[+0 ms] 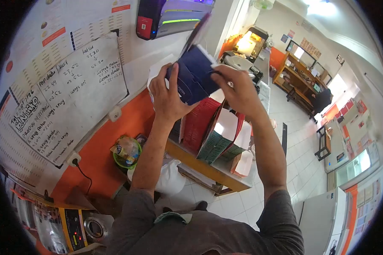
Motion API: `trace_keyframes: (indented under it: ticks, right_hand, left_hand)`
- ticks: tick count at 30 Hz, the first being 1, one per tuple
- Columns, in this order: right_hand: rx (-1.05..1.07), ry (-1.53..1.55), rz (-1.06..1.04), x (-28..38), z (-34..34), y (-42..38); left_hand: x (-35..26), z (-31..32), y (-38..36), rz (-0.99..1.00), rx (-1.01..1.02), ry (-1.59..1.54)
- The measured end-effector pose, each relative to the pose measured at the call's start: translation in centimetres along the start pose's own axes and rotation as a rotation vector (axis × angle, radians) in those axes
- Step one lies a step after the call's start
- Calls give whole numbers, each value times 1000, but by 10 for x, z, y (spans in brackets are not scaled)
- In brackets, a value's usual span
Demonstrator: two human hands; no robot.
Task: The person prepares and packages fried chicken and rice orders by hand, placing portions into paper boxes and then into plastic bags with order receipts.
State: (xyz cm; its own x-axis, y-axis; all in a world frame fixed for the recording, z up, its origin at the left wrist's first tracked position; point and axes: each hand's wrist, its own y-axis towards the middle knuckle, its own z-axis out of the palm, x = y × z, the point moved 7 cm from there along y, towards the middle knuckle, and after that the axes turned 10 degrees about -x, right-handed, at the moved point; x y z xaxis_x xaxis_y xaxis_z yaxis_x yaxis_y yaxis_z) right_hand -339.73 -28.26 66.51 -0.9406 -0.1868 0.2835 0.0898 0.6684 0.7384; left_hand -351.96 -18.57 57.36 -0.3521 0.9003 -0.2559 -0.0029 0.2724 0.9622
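Note:
A dark blue cardboard food box (190, 80) with a pale inner side is held up in front of me, tilted, with one flap raised. My left hand (168, 91) is closed on its left side, thumb and fingers against the card. At the box's upper right edge, my right hand (234, 83) pinches the card between thumb and fingers. Below the hands, on a wooden-edged table (208, 168), stand nested red cartons (200, 121) and green-and-white cartons (223, 131). My forearms hide part of these stacks.
A whiteboard (72, 102) with handwriting hangs on the left wall, below a black wall unit (172, 19). Under it are a green basket (127, 151) and a white bag (170, 178). A white fridge (323, 212) stands right; farther back is a person in dark clothing (322, 102).

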Motion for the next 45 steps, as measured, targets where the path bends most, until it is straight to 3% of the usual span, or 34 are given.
trace_keyframes:
  ticks: [1, 3, 4, 6, 7, 10, 11, 13, 14, 16, 18, 20, 23, 24, 27, 28, 30, 33, 38, 42, 45]
  right_hand:
    - [-1, -1, 4, 4, -9, -8]
    - [-241, 53, 44, 6, -43, -25]
    - [-464, 91, 14, -15, -66, -43]
    - [-733, 264, 290, -33, -127, -74]
    - [-875, 223, 344, -38, -152, -94]
    - [-957, 396, 331, -69, -203, -162]
    - [-886, 417, 231, -68, -211, -179]
    - [-822, 312, 298, -65, -224, -213]
    - [-768, 222, 351, -73, -232, -237]
    - [-672, 129, 484, -98, -252, -299]
    - [-697, 257, 575, -113, -267, -355]
    - [-748, 130, 745, -127, -289, -427]
    - [-789, 191, 893, -129, -305, -494]
    - [-789, 155, 935, -132, -309, -515]
    - [-738, 146, 1054, -147, -314, -563]
    - [-725, 101, 1083, -151, -318, -573]
    - [-647, 12, 1170, -162, -329, -599]
    - [-831, 22, 1157, -177, -368, -623]
    - [-982, -12, 1073, -203, -424, -607]
    - [-1132, 31, 1012, -250, -446, -600]
    - [-1183, -3, 1011, -296, -461, -601]
  left_hand:
    - [-5, -2, 2, 44, -11, -80]
    - [6, 3, -3, 1, -72, -166]
    - [18, 6, -6, -44, -137, -248]
    - [61, 23, -21, -178, -365, -321]
    - [93, 45, -37, -326, -384, -484]
    - [138, 84, -69, -470, -310, -274]
    - [143, 92, -81, -466, -310, -274]
    - [142, 122, -104, -446, 104, 135]
    - [131, 118, -102, -436, 102, 135]
    - [113, 113, -114, -568, 335, 430]
    - [105, 100, -123, -514, 143, 306]
    - [55, 62, -124, -613, -284, -17]
    - [-101, 30, -135, -656, -492, -454]
    - [-167, 36, -154, -590, -363, -375]
    - [-383, 87, -250, -356, 508, -1056]
    - [-448, 91, -260, -52, 764, -924]
    - [-518, 103, -300, -89, 994, -933]
    - [-564, 126, -308, -88, 863, -990]
    - [-626, 171, -319, -120, 930, -1146]
    - [-658, 232, -311, -205, 792, -1236]
    - [-669, 277, -305, -92, 574, -1240]
